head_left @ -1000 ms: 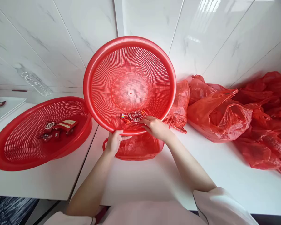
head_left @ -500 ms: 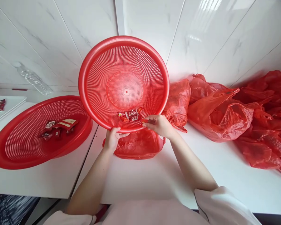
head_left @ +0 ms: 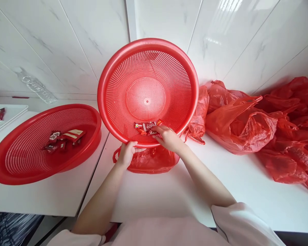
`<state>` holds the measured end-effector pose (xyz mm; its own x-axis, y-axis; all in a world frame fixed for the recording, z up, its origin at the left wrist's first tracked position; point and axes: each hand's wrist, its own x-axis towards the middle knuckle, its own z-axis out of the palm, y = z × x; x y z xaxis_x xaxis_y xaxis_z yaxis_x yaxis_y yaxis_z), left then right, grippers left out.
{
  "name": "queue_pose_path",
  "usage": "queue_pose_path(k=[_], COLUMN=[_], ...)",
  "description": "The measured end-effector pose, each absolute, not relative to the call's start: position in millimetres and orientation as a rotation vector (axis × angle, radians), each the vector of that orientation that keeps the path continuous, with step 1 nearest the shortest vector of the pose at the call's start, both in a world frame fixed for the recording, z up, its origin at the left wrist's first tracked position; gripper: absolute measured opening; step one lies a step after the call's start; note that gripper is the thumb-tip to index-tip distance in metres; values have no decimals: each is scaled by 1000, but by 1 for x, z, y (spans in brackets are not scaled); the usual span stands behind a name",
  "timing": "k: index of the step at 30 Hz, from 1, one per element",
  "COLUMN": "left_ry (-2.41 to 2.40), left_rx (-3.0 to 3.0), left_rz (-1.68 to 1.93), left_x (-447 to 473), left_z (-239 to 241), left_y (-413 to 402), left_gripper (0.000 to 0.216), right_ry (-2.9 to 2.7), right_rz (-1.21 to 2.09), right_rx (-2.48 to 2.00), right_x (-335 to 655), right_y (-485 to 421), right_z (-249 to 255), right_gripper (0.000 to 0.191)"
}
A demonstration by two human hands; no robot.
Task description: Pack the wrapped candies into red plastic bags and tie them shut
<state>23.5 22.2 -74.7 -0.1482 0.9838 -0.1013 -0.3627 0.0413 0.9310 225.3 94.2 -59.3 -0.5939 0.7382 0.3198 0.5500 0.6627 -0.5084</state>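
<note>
A red plastic colander basket (head_left: 147, 73) is tipped toward me, with its open side facing me. My left hand (head_left: 127, 153) grips its near rim, the thumb over the edge and the fingers underneath. Inside, several small red snack packets (head_left: 145, 127) lie together against the low side. My right hand (head_left: 168, 138) reaches over the rim, with its thumb and fingertips closed around one of these packets. Below the basket a red plastic bag (head_left: 151, 165) stands on the white table, its upper part hidden by the basket and hands.
At the left, a second red colander basket (head_left: 25, 143) sits tilted and holds several snack packets (head_left: 72, 135). Behind it a clear plastic bottle (head_left: 38, 88) lies near the wall. A white tray (head_left: 12, 114) is at the far left. Red plastic bags (head_left: 243, 126) are heaped at the right.
The held basket has shifted a little to the right. My right hand has moved from the rim inward onto the packets. My left hand stays on the rim.
</note>
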Motion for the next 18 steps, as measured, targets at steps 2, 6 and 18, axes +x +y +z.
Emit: queue_pose_path(k=[2,6,18], left_ry=[1086,1098,1110], left_rx=[820,830,764], left_rz=[1390,1357,1476], left_x=[24,23,18], left_z=[-76,-77,-70], left_y=[20,20,27], left_gripper=[37,34,40], right_ry=[-2412,-2269,-1212], right_rz=[444,638,1902], right_rx=[-1056,-1091,-787], right_x=[224,224,234], right_y=[97,102,104], right_z=[-65,-67,-53], right_gripper=[31,24,38])
